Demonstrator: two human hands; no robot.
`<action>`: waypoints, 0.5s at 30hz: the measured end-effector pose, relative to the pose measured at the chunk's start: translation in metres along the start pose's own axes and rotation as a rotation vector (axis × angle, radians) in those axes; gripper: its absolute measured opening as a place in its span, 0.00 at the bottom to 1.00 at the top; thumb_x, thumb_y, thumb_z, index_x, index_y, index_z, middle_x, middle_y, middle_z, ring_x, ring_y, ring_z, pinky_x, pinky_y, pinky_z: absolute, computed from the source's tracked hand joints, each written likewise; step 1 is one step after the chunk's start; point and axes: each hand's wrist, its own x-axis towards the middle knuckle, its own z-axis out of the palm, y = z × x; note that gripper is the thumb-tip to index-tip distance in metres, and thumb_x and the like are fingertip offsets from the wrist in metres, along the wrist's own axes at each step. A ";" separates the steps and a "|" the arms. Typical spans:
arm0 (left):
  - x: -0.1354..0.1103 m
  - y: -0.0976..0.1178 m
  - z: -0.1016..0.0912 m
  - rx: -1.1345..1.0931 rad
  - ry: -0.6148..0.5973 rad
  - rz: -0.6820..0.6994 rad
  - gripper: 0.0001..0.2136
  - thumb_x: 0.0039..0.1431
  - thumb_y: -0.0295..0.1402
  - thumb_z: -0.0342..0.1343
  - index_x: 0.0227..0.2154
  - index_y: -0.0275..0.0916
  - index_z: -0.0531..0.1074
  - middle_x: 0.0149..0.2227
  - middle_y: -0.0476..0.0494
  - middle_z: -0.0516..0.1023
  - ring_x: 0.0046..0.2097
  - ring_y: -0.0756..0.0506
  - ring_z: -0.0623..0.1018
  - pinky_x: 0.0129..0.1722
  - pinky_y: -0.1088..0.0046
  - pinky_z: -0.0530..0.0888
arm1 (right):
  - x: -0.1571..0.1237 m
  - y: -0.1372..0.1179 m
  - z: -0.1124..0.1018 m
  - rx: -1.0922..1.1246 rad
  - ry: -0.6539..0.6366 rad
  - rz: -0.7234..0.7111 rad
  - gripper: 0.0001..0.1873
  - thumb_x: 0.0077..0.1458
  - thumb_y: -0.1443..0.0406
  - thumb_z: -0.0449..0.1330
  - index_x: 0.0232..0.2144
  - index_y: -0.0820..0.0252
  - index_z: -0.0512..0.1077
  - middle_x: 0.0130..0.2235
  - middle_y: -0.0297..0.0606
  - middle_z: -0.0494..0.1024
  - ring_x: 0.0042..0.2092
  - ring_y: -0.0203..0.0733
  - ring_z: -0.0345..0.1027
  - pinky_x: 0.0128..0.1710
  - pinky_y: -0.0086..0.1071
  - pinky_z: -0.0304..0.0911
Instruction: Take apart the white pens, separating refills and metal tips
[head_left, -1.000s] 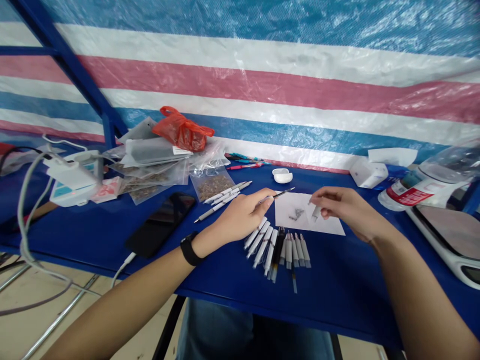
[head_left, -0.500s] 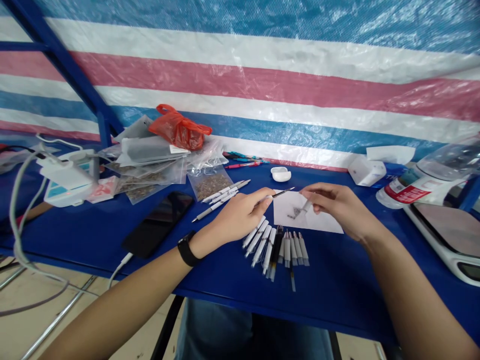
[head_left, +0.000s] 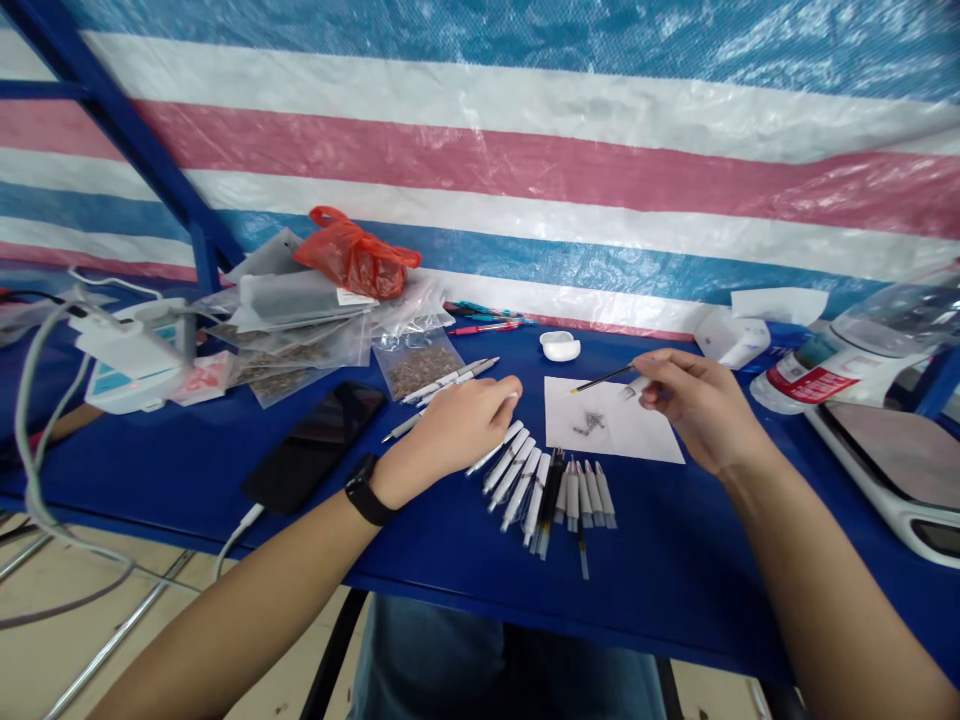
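Observation:
My right hand [head_left: 694,410] is raised just over the far edge of a white paper sheet [head_left: 645,445]. It pinches a thin dark pen refill [head_left: 600,380] that points left, with a small pale pen part by its fingertips. A little heap of tiny metal parts [head_left: 589,425] lies on the sheet. My left hand [head_left: 450,430], with a black watch on the wrist, rests on the blue table [head_left: 675,570] with curled fingers between some loose white pens [head_left: 450,380] and a fanned row of pen barrels [head_left: 555,490]. Whatever it holds is hidden.
A black phone [head_left: 315,445] on a cable lies to the left. Behind it are clear bags of small parts [head_left: 420,365], a red plastic bag [head_left: 352,260] and a white charger block [head_left: 131,350]. At the right are a plastic bottle [head_left: 825,375], a white device [head_left: 892,470] and a white box [head_left: 731,340].
The thin refill passed from my left hand to my right hand. My left hand drew back to the left, toward the loose pens. My right hand lifted slightly.

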 end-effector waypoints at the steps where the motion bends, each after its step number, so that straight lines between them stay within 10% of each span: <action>1: 0.000 -0.001 0.000 0.046 -0.025 -0.024 0.12 0.71 0.30 0.43 0.41 0.40 0.72 0.37 0.43 0.78 0.41 0.40 0.78 0.36 0.67 0.66 | 0.000 -0.002 -0.002 -0.025 -0.018 0.011 0.18 0.33 0.54 0.76 0.22 0.58 0.76 0.23 0.32 0.70 0.24 0.34 0.60 0.26 0.33 0.59; 9: 0.002 0.000 0.005 0.115 -0.040 -0.066 0.10 0.69 0.31 0.48 0.37 0.38 0.75 0.40 0.38 0.80 0.45 0.38 0.80 0.43 0.63 0.73 | -0.016 -0.001 0.009 -0.338 -0.514 0.165 0.13 0.43 0.56 0.73 0.26 0.61 0.81 0.22 0.34 0.72 0.23 0.34 0.60 0.24 0.31 0.57; 15: 0.002 -0.004 -0.005 0.137 -0.007 -0.099 0.12 0.69 0.34 0.48 0.38 0.39 0.77 0.41 0.38 0.82 0.44 0.37 0.81 0.42 0.64 0.74 | -0.018 0.005 0.014 -0.458 -0.632 0.130 0.11 0.49 0.57 0.69 0.29 0.59 0.84 0.23 0.35 0.75 0.22 0.36 0.62 0.23 0.31 0.59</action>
